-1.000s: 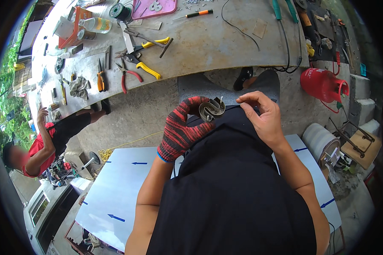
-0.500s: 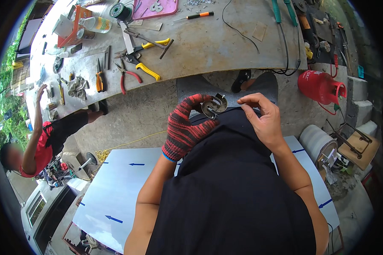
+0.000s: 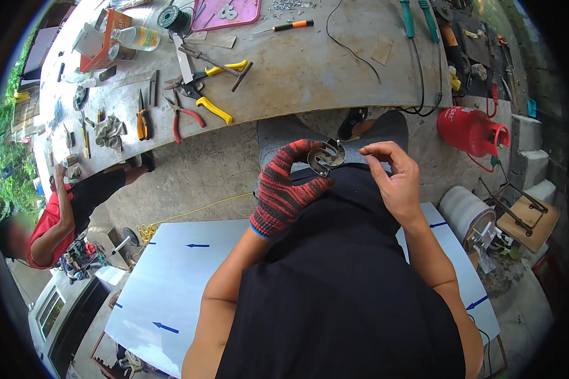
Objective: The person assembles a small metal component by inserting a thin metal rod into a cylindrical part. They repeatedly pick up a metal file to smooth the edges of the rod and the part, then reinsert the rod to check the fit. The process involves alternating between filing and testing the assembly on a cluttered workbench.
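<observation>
Curved metal piece [image 3: 326, 159], mid-frame, likely stiff, best rim-held: my left hand [image 3: 286, 189] grips it; right hand [image 3: 395, 179] narrow, contents unclear.

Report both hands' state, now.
Left hand: closed on the curved metal piece.
Right hand: fingers curled, no object visible; whether pinched shut, can't tell.

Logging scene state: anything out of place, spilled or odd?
Two mild oddities: the left hand, holding a curved metal piece, is gloved while the right hand is bare; small metal bits lie loose on the bench beside the pink tray rather than in it.
</observation>
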The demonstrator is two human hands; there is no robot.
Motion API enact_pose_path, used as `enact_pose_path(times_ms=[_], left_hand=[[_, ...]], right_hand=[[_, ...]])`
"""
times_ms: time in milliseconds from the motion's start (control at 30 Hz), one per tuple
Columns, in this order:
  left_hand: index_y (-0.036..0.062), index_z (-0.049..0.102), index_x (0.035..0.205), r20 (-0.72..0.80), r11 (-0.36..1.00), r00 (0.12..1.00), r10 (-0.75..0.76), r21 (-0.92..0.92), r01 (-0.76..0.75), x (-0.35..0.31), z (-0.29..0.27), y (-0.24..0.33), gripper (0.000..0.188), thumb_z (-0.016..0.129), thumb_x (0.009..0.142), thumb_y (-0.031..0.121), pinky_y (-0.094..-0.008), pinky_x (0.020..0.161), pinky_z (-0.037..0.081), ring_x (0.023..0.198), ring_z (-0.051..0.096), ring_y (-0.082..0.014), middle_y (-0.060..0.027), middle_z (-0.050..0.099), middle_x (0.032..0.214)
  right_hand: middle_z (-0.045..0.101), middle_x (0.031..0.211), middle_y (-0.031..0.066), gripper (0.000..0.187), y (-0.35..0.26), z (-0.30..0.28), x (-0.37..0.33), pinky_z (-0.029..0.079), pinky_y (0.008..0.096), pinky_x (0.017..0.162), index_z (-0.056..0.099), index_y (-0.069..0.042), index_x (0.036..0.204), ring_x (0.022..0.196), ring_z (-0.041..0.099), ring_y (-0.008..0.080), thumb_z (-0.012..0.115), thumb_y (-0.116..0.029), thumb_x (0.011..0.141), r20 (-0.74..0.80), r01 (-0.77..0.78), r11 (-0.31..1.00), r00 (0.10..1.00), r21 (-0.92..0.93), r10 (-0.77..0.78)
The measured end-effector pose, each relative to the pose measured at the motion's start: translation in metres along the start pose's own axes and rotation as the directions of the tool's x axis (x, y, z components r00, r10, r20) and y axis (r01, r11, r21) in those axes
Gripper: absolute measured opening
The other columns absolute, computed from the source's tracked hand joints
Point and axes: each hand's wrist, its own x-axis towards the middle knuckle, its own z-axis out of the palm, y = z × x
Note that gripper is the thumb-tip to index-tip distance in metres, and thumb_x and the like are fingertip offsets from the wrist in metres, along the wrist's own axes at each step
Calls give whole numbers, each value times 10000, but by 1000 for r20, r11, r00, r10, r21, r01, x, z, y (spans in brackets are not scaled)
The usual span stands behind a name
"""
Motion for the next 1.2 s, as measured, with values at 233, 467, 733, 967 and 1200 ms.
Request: enact_pose_path(times_ms=[233,467,733,967,1200], left_hand=[[65,667,1275,-37,997,998,46,70,-44,8,5,2,629,940,716,156,-367,968,531,1085,670,-217,-84,707,1193],[58,668,1255,-64,996,995,77,43,-74,12,7,-5,616,938,706,127,-373,972,525,1104,650,-230,-93,688,1204],[78,661,1273,-66,992,997,50,118,-42,33,15,-8,587,882,729,65,-351,1001,505,1108,638,-199,-54,658,1178],[50,641,1295,-183,999,983,-25,-34,19,70,45,-54,563,877,786,82,-347,1001,500,1089,637,-168,-47,685,1196],[100,659,1292,-316,958,949,10,275,81,115,65,-111,581,905,766,102,-333,952,486,1028,574,-151,-25,644,1168]], right_hand=[[746,1014,60,128,3,-1,5,537,278,843,716,-2,1067,906,702,133,691,15,942,-2,-5,1000,1000,11,5],[746,1015,60,125,0,-1,9,537,276,833,717,-1,1065,899,700,131,689,15,945,-7,-9,1000,1000,-2,9],[728,967,80,116,1,-6,14,544,290,783,716,-10,1052,847,701,163,694,-7,939,-28,10,998,1000,-54,-12],[726,955,68,131,23,-41,36,548,299,772,703,-13,1065,852,700,159,689,-4,936,-162,27,998,986,-54,-35],[762,943,45,123,74,-148,91,532,267,744,722,-18,1076,788,653,97,664,-60,975,-499,-57,987,866,-149,-26]])
